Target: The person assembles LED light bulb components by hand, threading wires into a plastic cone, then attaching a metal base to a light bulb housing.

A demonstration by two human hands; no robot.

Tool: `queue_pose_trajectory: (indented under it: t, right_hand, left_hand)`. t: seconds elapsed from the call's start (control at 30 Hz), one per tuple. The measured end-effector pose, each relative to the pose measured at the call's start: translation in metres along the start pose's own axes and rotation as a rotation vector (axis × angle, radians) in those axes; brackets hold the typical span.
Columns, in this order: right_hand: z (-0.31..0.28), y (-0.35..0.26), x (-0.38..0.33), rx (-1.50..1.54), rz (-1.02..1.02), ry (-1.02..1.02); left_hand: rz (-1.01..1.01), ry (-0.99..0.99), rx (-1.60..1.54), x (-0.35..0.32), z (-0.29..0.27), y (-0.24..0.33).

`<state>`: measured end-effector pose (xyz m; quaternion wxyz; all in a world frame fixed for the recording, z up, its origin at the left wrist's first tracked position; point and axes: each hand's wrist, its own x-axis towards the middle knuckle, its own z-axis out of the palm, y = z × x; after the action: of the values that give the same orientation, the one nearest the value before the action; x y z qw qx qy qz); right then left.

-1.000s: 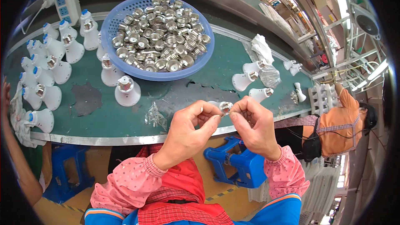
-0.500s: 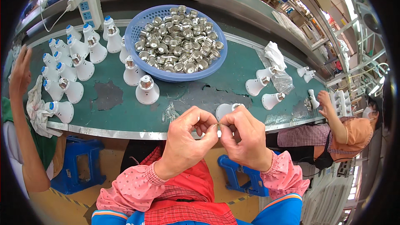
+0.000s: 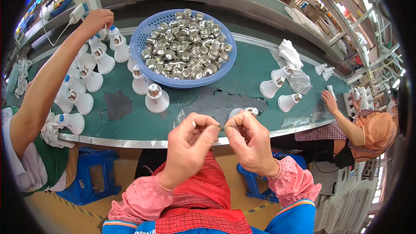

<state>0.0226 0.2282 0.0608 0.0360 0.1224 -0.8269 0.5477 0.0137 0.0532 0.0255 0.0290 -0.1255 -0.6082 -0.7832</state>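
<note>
My left hand (image 3: 189,145) and my right hand (image 3: 251,143) are raised at the table's near edge, thumbs and index fingers pinched tip to tip. Something tiny sits between the fingertips, too small to name. Just behind my right fingers lies a white bulb (image 3: 235,112) on its side, its metal cap toward the right and its body partly hidden. A small pile of thin wire-like pins (image 3: 180,117) lies behind my left hand, partly covered by it. Farther off, a white bulb with a metal cap (image 3: 157,99) stands upright.
A blue basket (image 3: 135,45) full of metal screw caps (image 3: 186,45) stands at the back. Several bulbs (image 3: 91,78) crowd the left, where a co-worker's arm (image 3: 52,84) reaches across. At right are more bulbs (image 3: 271,87), a plastic bag (image 3: 299,81) and another co-worker's hand (image 3: 330,100).
The left co-worker's arm has swung over the bulbs, its hand now at a blue-tipped one. My hands stay pinched close together. The whole view has shifted slightly.
</note>
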Motion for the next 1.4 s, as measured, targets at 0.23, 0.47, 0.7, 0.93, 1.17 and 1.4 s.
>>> queue_pose_trajectory:
  t: [0.23, 0.47, 0.7, 0.93, 1.17, 1.4]
  right_hand:
    - [0.011, 0.002, 0.002, 0.01, -0.091, 0.014]
    - [0.017, 0.001, -0.001, 0.145, -0.023, -0.03]
    - [0.022, 0.003, -0.004, 0.278, 0.029, -0.037]
    - [0.022, -0.004, 0.002, 0.509, 0.202, -0.048]
    - [0.022, -0.003, 0.002, 0.576, 0.223, -0.077]
    - [0.024, -0.003, -0.001, 0.512, 0.154, -0.096]
  left_hand:
    - [-0.458, -0.222, -0.671, 0.002, -0.018, -0.01]
    - [-0.523, -0.258, -0.806, 0.003, -0.019, -0.017]
    - [-0.426, -0.181, -0.662, -0.002, -0.013, -0.017]
    - [-0.318, -0.096, -0.474, 0.001, -0.01, -0.01]
    - [-0.323, -0.14, -0.4, 0.0, -0.022, 0.002]
    - [-0.265, -0.132, -0.324, -0.003, -0.024, 0.007]
